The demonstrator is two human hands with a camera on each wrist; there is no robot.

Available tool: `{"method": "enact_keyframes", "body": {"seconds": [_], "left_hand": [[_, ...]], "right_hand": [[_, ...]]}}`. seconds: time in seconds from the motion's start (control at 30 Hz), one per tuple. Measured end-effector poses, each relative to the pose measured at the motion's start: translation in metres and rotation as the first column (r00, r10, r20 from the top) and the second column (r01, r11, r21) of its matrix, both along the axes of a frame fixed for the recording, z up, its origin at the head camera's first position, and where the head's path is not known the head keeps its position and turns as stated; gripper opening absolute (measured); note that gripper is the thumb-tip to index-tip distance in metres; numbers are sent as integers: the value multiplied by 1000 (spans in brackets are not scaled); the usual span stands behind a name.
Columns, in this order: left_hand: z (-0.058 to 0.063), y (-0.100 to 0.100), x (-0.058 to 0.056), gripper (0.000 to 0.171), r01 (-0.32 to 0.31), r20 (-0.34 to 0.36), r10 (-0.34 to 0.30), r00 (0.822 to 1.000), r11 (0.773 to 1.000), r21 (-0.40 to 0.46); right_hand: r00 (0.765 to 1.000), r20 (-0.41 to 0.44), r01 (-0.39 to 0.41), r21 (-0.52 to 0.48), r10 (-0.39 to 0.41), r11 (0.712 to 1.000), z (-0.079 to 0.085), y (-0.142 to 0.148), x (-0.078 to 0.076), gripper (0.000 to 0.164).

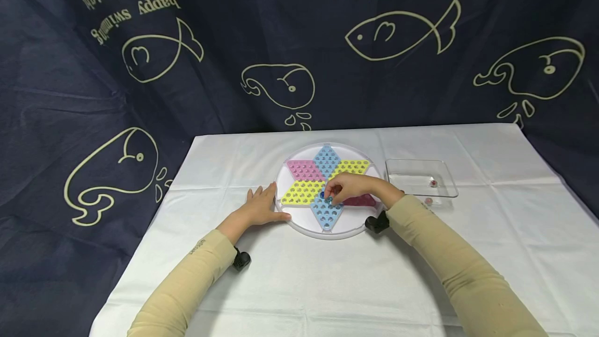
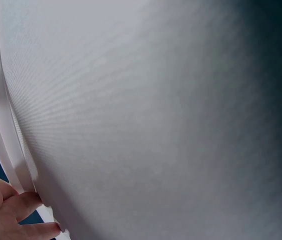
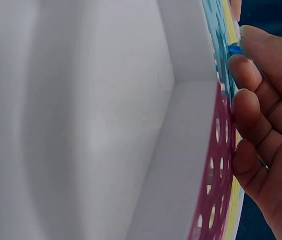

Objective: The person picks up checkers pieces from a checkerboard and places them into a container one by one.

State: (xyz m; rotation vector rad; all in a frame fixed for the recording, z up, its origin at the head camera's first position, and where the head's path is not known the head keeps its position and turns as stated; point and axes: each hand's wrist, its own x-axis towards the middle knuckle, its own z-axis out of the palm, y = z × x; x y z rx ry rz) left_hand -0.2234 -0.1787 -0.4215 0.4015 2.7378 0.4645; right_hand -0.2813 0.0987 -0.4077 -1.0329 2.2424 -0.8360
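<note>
A round white Chinese checkers board (image 1: 285,173) with a coloured, holed star lies on the table. Over the star's near blue point, my right hand (image 1: 348,187) bends its fingers down to the holes. In the right wrist view, its thumb and index finger pinch a small blue marble (image 3: 236,49), while the other fingers curl beside the dark red section (image 3: 213,170). Another dark blue marble (image 1: 322,195) shows just left of these fingertips. My left hand (image 1: 259,208) rests at the board's left rim, fingers spread and thumb along the edge.
Right of the board stands a clear plastic box (image 1: 416,187), with a reddish marble (image 1: 433,183) and a pinkish one (image 1: 428,201) seen in or through it. A white cloth (image 1: 290,290) covers the table, creased in places. Behind hangs a dark blue curtain (image 1: 224,25) with fish drawings.
</note>
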Motion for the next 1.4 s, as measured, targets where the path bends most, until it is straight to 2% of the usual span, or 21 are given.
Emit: {"method": "enact_keyframes", "body": {"seconds": [0.2,0.43,0.8,0.97,1.23,1.4], "left_hand": [[1,0,0,106,0,5,0,1000,1000,8],[2,1,0,106,-5,6,5,1000,1000,14],[1,1,-1,106,-6,1,6,1000,1000,4],[2,1,0,106,-7,1,7,1000,1000,8],[3,2,0,105,-3,-2,3,1000,1000,3],[2,2,1,106,-4,0,4,1000,1000,-2]], "right_hand": [[1000,12,10,-26,-10,1000,3,3,0,17],[999,-31,19,-25,-19,1000,6,8,-4,17],[998,-49,37,-49,-40,998,13,18,-10,19],[998,-32,60,-50,-62,997,18,24,-10,20],[994,-60,83,-54,-86,995,23,34,-13,22],[993,-43,102,-85,-106,991,24,40,-14,21]]}}
